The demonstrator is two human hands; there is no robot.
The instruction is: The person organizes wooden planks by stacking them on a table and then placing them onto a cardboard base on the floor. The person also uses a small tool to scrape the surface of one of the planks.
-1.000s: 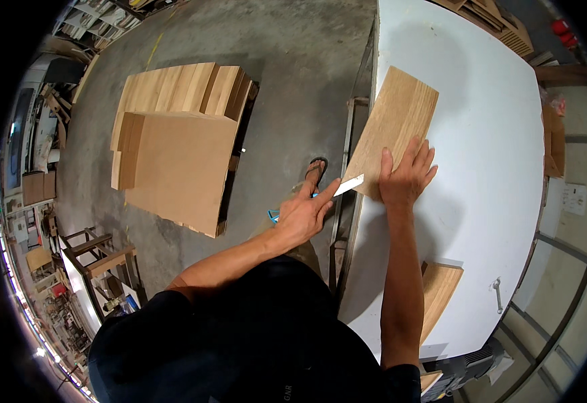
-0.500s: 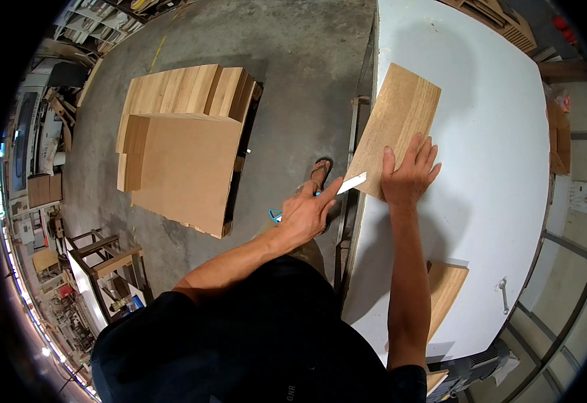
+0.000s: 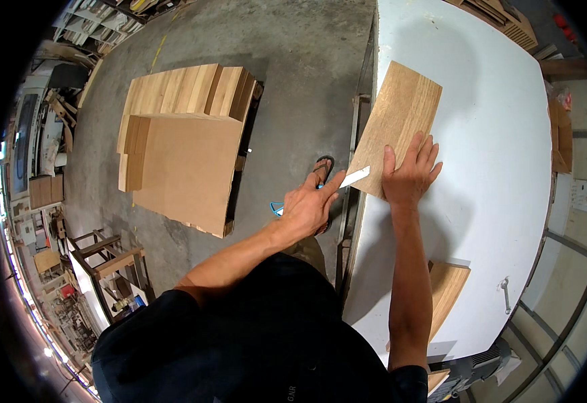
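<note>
A wooden board point(image 3: 401, 111) lies slanted on the white tabletop point(image 3: 495, 154), its near left corner at the table's edge. My right hand point(image 3: 411, 171) rests flat on the board's near right side, fingers stretched out, thumb apart. My left hand point(image 3: 307, 205) is closed round a tool with a flat pale blade point(image 3: 356, 177) and a blue looped handle point(image 3: 276, 208); its exact kind is unclear. The index finger stretches along the tool toward the blade. The blade's tip is over the board's near left edge; whether it touches is hard to tell.
To the left, stacked wooden boards point(image 3: 172, 91) stand on a cardboard-covered pallet point(image 3: 186, 174). A second wooden board point(image 3: 448, 295) lies beside my right forearm, and a wrench point(image 3: 505, 295) near the table's right edge. A sandalled foot point(image 3: 323, 168) is on the concrete floor.
The blade has moved slightly up and to the right, further over the board's edge, with my left hand. My right hand stays flat on the board, almost unmoved.
</note>
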